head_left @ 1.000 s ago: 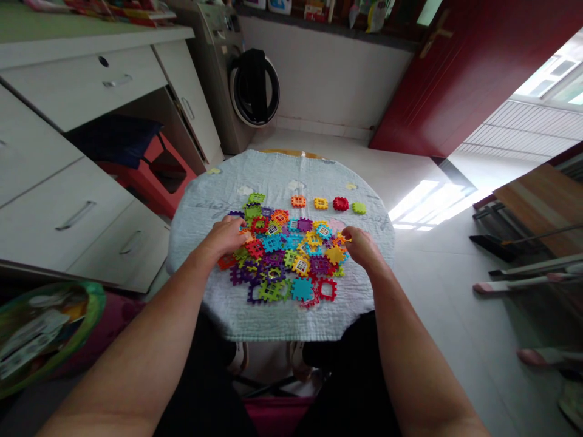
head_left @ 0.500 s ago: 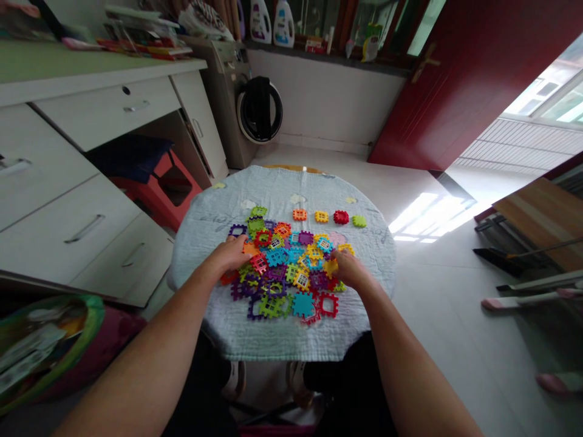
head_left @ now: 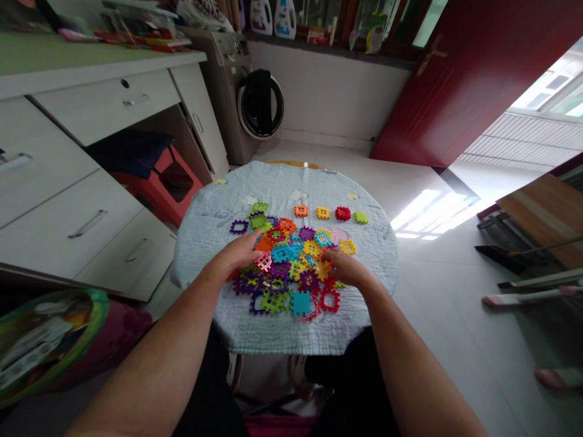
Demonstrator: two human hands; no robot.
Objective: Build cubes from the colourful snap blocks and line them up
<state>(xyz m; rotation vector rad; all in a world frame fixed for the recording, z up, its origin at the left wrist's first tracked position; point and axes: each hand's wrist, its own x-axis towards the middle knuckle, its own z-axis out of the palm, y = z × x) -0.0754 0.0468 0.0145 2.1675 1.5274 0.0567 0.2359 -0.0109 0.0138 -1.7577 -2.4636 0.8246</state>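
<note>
A heap of colourful notched plastic building tiles (head_left: 282, 252) lies in the middle of a small cloth-covered table (head_left: 204, 243). At the heap's left side, my left hand (head_left: 241, 250) is closed with thumb and fingers on an orange tile (head_left: 264, 244). A pink window tile (head_left: 263, 261) lies just below its thumb. Over the right side of the heap, my right hand (head_left: 346, 267) pinches a yellow tile (head_left: 323, 270); its fingertips are partly hidden. Beyond the heap stretches a row of separate tiles: orange (head_left: 301, 210), yellow (head_left: 323, 212), red (head_left: 343, 213) and green (head_left: 361, 217).
A red stool (head_left: 170, 182) stands under the desk on the left, and a bin (head_left: 98, 340) is at the lower left. An open washing machine (head_left: 228, 91) is behind. On the right are a red door (head_left: 464, 85) and a folding wooden table (head_left: 542, 218).
My left hand has moved right, carrying the orange tile further over the heap. My right hand has shifted slightly left with the yellow tile. The row of separate tiles stays in place.
</note>
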